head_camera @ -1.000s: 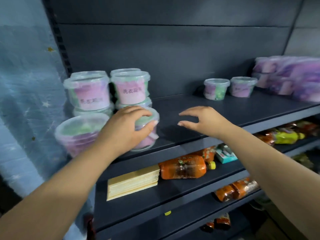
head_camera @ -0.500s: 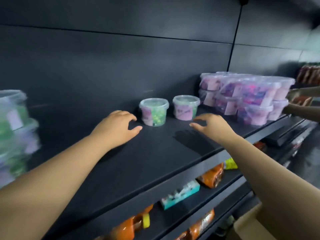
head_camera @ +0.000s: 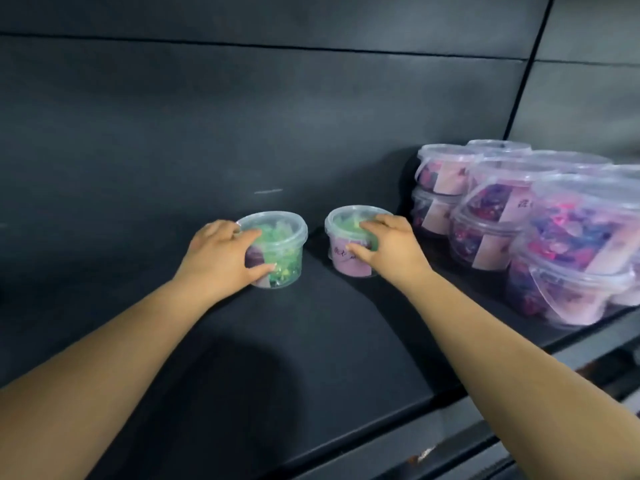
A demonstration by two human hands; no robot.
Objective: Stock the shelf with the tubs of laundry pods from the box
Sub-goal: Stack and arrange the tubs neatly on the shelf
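Observation:
Two small clear tubs of green laundry pods stand side by side on the dark shelf (head_camera: pixel 311 341), near its back wall. My left hand (head_camera: pixel 221 258) wraps around the left tub (head_camera: pixel 284 251), fingers on its lid and thumb on its front. My right hand (head_camera: pixel 384 247) grips the right tub (head_camera: pixel 346 233), fingers over the lid and thumb on its pink label. Both tubs rest on the shelf.
A double-stacked block of larger purple and pink pod tubs (head_camera: pixel 540 233) fills the shelf's right end, close to my right hand. The shelf's front edge (head_camera: pixel 381 441) runs diagonally below my arms. The dark back panel (head_camera: pixel 242 116) rises behind.
The view swung right, away from the stacked tubs at the left. Both hands went forward across the shelf and closed on the two small tubs.

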